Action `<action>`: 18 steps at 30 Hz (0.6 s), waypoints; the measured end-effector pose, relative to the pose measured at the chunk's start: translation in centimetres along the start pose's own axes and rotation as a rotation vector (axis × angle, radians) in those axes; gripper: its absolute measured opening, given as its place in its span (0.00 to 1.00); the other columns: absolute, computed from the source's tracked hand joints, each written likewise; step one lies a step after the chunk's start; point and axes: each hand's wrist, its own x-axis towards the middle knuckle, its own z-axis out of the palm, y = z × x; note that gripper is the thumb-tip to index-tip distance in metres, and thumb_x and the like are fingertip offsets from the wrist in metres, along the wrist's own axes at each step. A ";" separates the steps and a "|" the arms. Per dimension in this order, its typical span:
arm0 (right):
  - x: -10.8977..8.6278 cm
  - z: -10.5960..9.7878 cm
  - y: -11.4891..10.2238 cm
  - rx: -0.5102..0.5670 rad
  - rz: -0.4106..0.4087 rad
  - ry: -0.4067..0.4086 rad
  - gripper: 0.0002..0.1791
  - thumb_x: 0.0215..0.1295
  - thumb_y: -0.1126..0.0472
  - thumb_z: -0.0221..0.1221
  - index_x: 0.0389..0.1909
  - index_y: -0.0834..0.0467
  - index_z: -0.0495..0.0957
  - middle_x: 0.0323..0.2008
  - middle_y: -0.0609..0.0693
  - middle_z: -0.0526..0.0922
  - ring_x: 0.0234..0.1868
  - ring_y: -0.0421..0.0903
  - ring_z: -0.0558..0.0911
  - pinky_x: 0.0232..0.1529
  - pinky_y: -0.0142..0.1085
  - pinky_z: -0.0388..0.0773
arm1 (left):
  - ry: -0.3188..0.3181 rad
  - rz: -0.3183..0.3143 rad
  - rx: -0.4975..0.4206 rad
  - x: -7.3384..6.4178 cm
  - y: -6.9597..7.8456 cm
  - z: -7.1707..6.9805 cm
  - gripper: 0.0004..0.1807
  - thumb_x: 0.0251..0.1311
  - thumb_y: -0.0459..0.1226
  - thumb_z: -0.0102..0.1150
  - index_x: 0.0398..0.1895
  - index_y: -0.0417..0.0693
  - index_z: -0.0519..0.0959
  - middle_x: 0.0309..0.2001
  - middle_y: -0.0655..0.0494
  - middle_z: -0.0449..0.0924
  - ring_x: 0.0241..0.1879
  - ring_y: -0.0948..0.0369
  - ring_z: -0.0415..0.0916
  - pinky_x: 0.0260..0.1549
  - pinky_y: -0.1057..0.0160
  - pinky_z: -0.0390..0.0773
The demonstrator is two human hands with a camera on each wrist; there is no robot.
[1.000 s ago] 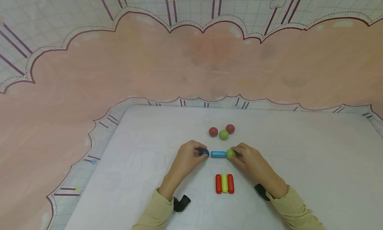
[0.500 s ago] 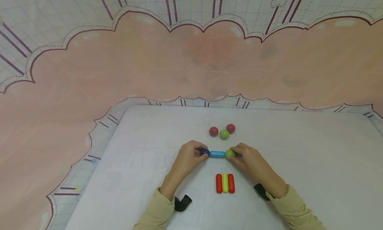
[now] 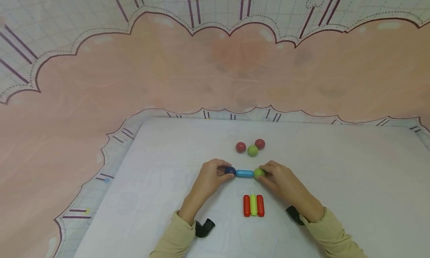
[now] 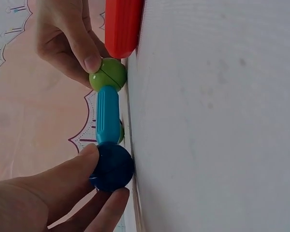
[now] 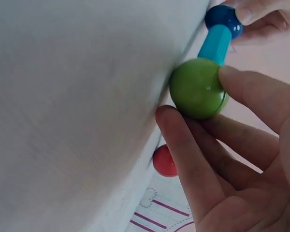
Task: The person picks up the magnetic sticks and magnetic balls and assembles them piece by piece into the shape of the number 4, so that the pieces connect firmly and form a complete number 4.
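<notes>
Between thumb and fingers my left hand (image 3: 211, 176) pinches a dark blue ball (image 4: 112, 168) on the white table. My right hand (image 3: 282, 179) pinches a green ball (image 5: 198, 89) the same way. A light blue rod (image 3: 245, 173) lies between the two balls and touches both, forming one straight piece. In the left wrist view the rod (image 4: 108, 115) shows grooves along its side. Nearer the person, a red rod (image 3: 246, 205), a yellow-green rod (image 3: 253, 205) and another red rod (image 3: 260, 205) lie side by side.
Beyond the hands rest a red ball (image 3: 240, 147), a second green ball (image 3: 253, 150) and another red ball (image 3: 260, 143). Black wrist pieces (image 3: 205, 227) stick out from both sleeves. The white table (image 3: 161, 146) ends at a patterned cloth (image 3: 168, 71).
A gap between the dark blue ball and the light blue rod has closed; they now touch. Both hands keep their grips. The loose balls and rods stay in place.
</notes>
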 end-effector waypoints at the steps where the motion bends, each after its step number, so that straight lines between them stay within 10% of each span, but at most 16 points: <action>1: 0.0 -0.1 0.0 -0.001 0.004 -0.006 0.18 0.58 0.60 0.70 0.48 0.64 0.84 0.39 0.52 0.84 0.38 0.44 0.81 0.45 0.40 0.85 | 0.001 -0.001 -0.004 0.0 0.0 0.0 0.15 0.56 0.34 0.71 0.47 0.39 0.83 0.47 0.47 0.83 0.43 0.58 0.84 0.45 0.64 0.83; 18: -0.1 -0.7 -0.5 0.002 -0.007 0.032 0.22 0.58 0.59 0.71 0.51 0.65 0.81 0.44 0.54 0.83 0.44 0.49 0.83 0.47 0.44 0.84 | 0.019 -0.015 -0.025 -0.3 0.0 0.2 0.16 0.55 0.32 0.71 0.47 0.37 0.83 0.46 0.45 0.83 0.43 0.57 0.85 0.43 0.66 0.84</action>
